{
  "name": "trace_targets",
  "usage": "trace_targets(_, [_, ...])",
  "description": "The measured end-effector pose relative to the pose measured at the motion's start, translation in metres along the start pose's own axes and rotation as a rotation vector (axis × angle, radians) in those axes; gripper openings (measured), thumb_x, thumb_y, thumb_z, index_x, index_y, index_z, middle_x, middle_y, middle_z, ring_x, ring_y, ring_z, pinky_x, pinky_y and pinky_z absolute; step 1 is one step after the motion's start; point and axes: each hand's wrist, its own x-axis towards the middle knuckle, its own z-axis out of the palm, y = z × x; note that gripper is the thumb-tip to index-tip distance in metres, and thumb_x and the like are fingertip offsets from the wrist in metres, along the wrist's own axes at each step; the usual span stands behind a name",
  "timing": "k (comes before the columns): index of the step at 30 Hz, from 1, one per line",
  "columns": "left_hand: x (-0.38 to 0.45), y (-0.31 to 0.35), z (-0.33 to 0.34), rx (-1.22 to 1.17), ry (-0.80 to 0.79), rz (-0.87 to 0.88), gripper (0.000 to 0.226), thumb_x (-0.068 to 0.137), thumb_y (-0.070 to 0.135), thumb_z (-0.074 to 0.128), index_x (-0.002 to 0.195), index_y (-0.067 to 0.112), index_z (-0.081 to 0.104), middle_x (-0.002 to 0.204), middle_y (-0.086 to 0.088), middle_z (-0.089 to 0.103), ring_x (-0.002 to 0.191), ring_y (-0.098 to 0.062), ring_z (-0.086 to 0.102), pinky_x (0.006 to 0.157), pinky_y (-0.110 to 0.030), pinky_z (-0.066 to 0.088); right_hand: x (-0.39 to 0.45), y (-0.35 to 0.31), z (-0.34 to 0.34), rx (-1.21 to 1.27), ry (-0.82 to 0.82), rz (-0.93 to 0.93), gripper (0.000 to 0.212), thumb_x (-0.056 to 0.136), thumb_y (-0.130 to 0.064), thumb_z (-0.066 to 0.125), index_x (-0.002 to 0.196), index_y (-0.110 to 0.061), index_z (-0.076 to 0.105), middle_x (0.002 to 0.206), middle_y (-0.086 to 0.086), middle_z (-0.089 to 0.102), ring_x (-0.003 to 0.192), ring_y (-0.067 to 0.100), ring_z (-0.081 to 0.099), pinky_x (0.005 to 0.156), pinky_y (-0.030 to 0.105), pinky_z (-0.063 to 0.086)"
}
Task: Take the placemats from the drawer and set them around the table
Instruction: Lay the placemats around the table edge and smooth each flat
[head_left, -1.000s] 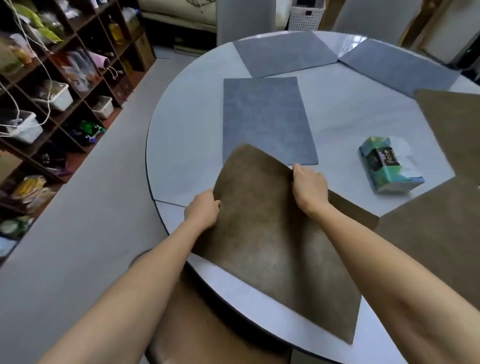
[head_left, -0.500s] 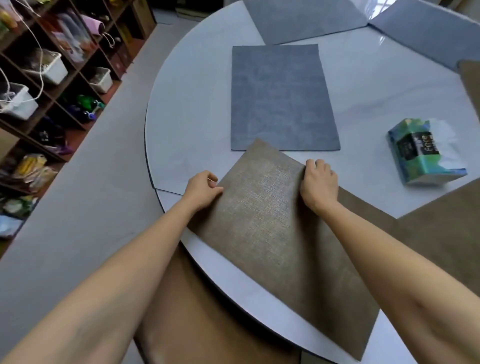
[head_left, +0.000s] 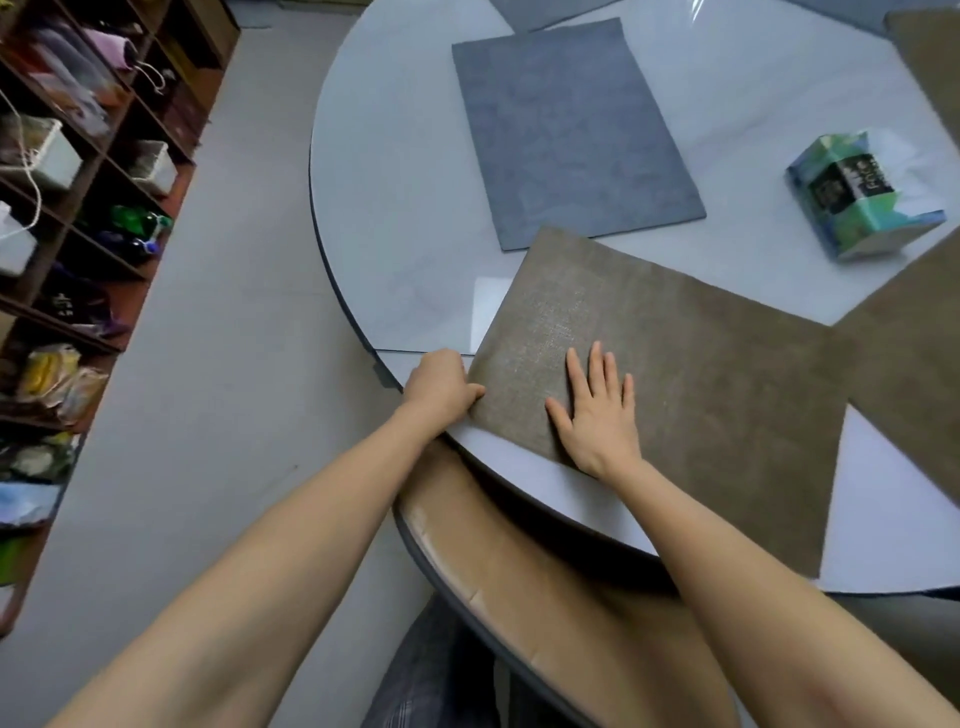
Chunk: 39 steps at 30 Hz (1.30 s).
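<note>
Pressing our right hand (head_left: 597, 410) flat on the brown placemat (head_left: 675, 384) at lower centre, we pinch its left edge with our left hand (head_left: 441, 387); its long axis runs toward lower right

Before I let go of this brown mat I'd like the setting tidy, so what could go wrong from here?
The brown placemat has its near corner over the table edge, so it may slide off once the right hand lifts. Its far corner touches or overlaps the grey placemat; a push by the left hand, gripping the edge, could shift that one. It also meets the neighbouring brown mat on the right, which could leave uneven spacing.
</note>
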Motion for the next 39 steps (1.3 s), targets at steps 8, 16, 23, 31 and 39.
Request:
trace_targets(8, [-0.006, -0.017, 0.002, 0.387, -0.021, 0.336, 0.012, 0.096, 0.003, 0.040, 0.106, 0.002, 0.048, 0.110, -0.020, 0.058, 0.101, -0.037, 0.056, 0.076, -0.039, 0.040, -0.001, -0.004, 0.005, -0.026, -0.028, 0.026, 0.067, 0.098, -0.053, 0.021, 0.151, -0.026, -0.011, 0.157, 0.004, -0.022, 0.144, 0.020, -0.023, 0.117, 0.041, -0.014])
trace_targets(16, [-0.001, -0.029, -0.008, 0.434, 0.120, 0.494, 0.074, 0.089, 0.051, 0.056, 0.150, 0.023, 0.024, 0.153, -0.009, 0.026, 0.141, -0.029, 0.023, 0.112, -0.042, 0.025, 0.001, -0.006, 0.009, -0.027, -0.014, 0.036, 0.068, 0.098, -0.052, 0.023, 0.151, -0.025, -0.010, 0.157, 0.005, -0.021, 0.144, 0.020, -0.022, 0.117, 0.041, -0.014])
trace_targets(23, [0.006, -0.024, -0.009, 0.481, -0.142, 0.419, 0.083, 0.086, 0.052, 0.059, 0.151, 0.029, 0.014, 0.162, 0.000, -0.002, 0.149, -0.028, -0.003, 0.117, -0.057, 0.003, -0.001, -0.006, 0.009, -0.028, -0.014, 0.028, 0.068, 0.098, -0.053, 0.023, 0.151, -0.025, -0.011, 0.157, 0.006, -0.022, 0.144, 0.021, -0.023, 0.117, 0.040, -0.014])
trace_targets(31, [-0.006, 0.021, -0.002, 0.645, -0.066, 0.373, 0.078, 0.087, 0.046, 0.061, 0.144, 0.008, 0.025, 0.161, -0.010, 0.001, 0.148, -0.033, -0.002, 0.114, -0.061, 0.006, -0.015, 0.004, -0.011, 0.226, -0.052, -0.013, 0.068, 0.098, -0.046, 0.038, 0.153, -0.022, 0.007, 0.160, 0.006, -0.006, 0.147, 0.019, -0.009, 0.118, 0.037, -0.008])
trace_targets(39, [-0.041, 0.145, 0.070, 0.515, -0.250, 0.551, 0.099, 0.082, 0.063, 0.056, 0.153, 0.030, -0.004, 0.159, -0.004, -0.019, 0.145, -0.037, -0.015, 0.111, -0.069, 0.005, -0.092, 0.111, -0.043, 0.289, 0.375, 0.635, 0.054, 0.089, -0.033, 0.058, 0.133, -0.006, 0.042, 0.138, 0.015, 0.043, 0.127, 0.033, 0.039, 0.107, 0.044, 0.030])
